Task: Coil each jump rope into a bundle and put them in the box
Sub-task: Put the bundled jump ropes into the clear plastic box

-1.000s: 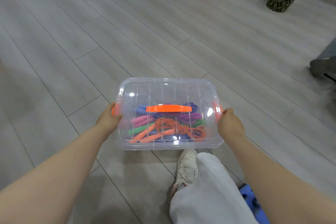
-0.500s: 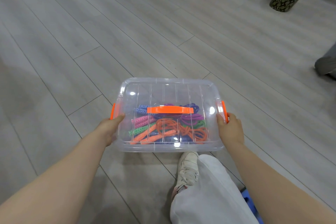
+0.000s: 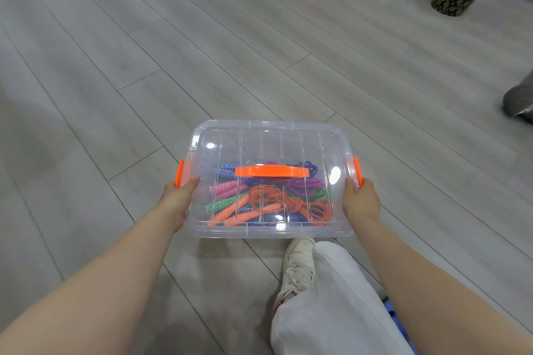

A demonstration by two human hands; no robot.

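A clear plastic box (image 3: 271,150) sits level above the grey floor, its transparent lid on, with an orange handle (image 3: 271,171) across the top and an orange latch at each end; inside lie coiled jump ropes (image 3: 268,199) (orange, purple, green, pink and blue), bunched toward the near side.

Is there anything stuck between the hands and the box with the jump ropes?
No. Both hands are already touching the box: the left hand at its left side, the right hand at its right. The jump ropes are already inside, under the clear lid.
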